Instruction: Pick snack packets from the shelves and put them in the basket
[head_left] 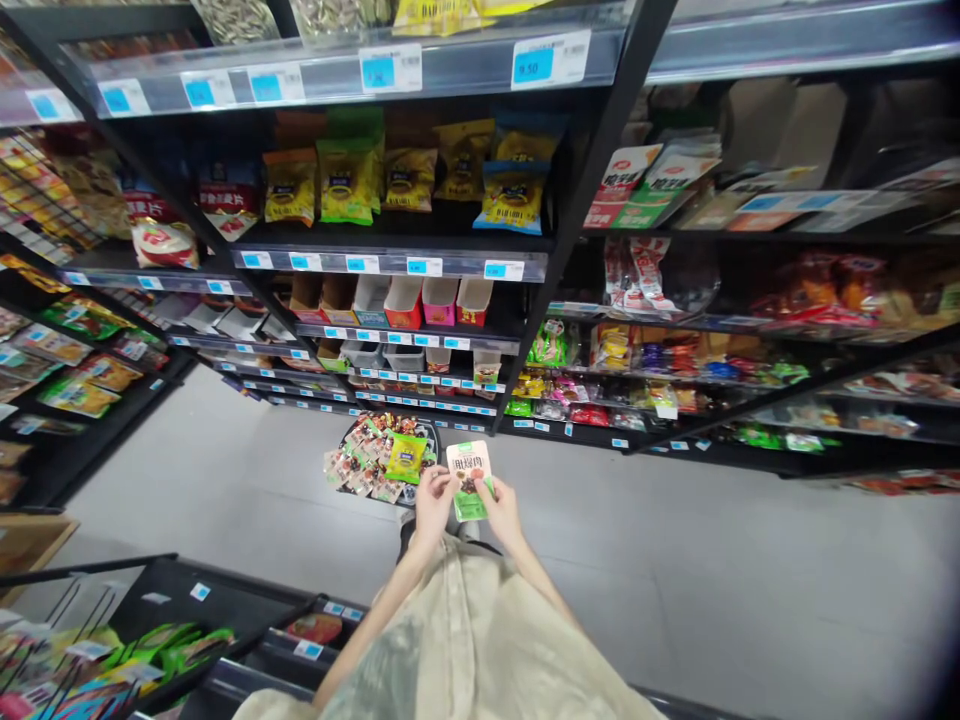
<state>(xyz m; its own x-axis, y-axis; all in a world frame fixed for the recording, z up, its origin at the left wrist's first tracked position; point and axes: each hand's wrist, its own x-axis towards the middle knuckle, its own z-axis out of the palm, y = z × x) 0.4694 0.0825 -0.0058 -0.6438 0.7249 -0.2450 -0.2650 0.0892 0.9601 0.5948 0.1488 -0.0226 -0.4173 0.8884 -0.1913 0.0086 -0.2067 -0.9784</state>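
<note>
I hold a small snack packet point(469, 478), pink-white on top and green at the bottom, upright in front of me with both hands. My left hand point(433, 500) grips its left edge and my right hand point(501, 510) grips its right edge, fingers curled round it. Just beyond the packet, a dark basket point(346, 442) on the grey floor is piled with several small snack packets, a green-yellow bag point(406, 456) lying on top. My light beige garment fills the lower middle of the view.
Black shelving point(390, 262) with blue price tags stands ahead, stocked with yellow and green snack bags and coloured boxes. A second shelf unit point(720, 320) runs to the right, another to the left. A low display rack point(172, 640) sits at my lower left. Grey floor point(712, 570) stretches right.
</note>
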